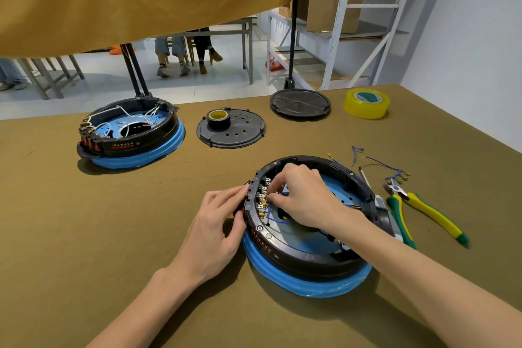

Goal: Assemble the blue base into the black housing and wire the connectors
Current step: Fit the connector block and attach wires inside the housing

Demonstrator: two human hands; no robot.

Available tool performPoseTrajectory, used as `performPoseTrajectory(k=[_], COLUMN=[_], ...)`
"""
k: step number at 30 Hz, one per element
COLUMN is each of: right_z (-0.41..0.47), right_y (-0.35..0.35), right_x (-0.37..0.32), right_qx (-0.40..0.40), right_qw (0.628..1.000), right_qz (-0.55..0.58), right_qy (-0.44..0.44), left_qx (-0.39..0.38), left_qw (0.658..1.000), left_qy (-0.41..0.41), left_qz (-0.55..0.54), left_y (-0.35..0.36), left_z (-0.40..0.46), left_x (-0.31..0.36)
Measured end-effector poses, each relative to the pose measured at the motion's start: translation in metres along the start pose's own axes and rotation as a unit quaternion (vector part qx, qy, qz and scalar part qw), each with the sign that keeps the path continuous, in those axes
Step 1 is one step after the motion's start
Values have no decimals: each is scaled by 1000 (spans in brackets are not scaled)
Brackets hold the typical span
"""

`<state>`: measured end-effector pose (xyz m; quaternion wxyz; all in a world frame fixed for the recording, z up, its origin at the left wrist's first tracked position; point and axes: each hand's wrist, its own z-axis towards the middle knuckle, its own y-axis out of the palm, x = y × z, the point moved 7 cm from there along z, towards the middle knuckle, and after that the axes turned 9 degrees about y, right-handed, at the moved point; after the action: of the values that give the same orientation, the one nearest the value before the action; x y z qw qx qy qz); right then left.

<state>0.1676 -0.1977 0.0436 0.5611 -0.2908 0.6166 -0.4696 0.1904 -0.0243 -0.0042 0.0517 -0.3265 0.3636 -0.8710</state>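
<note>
A round black housing [296, 251] with a blue base [310, 285] under it sits on the table in front of me. A row of brass connectors [262, 200] lines its left inner wall. My left hand [217, 229] grips the housing's left outer rim beside that row. My right hand [299, 198] reaches inside and pinches a connector on a thin blue wire [275, 220] at the row. The hand hides much of the blue inner plate.
A second wired housing on a blue base [130, 133] stands at the far left. Two black round covers [231, 128] [300, 104] lie behind, one bearing a black tape roll [219, 118]. Yellow tape [366, 103], loose blue wires [389, 168] and pliers [423, 206] lie at right.
</note>
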Motion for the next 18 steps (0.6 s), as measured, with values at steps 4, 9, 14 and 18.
performPoseTrajectory(k=[4, 9, 14, 18], right_z=[-1, -2, -2, -4], right_y=[0, 2, 2, 2], right_x=[1, 0, 0, 1], right_qx=[8, 8, 13, 13], right_qw=[1000, 1000, 1000, 1000], right_qz=[-9, -18, -20, -13], right_qy=[-4, -9, -12, -8], left_qx=[-1, -3, -4, -5], left_qw=[1000, 1000, 1000, 1000], left_qy=[3, 1, 0, 0], left_qz=[-1, 4, 7, 10], left_y=[0, 1, 1, 1], left_z=[0, 0, -1, -1], left_x=[0, -1, -2, -2])
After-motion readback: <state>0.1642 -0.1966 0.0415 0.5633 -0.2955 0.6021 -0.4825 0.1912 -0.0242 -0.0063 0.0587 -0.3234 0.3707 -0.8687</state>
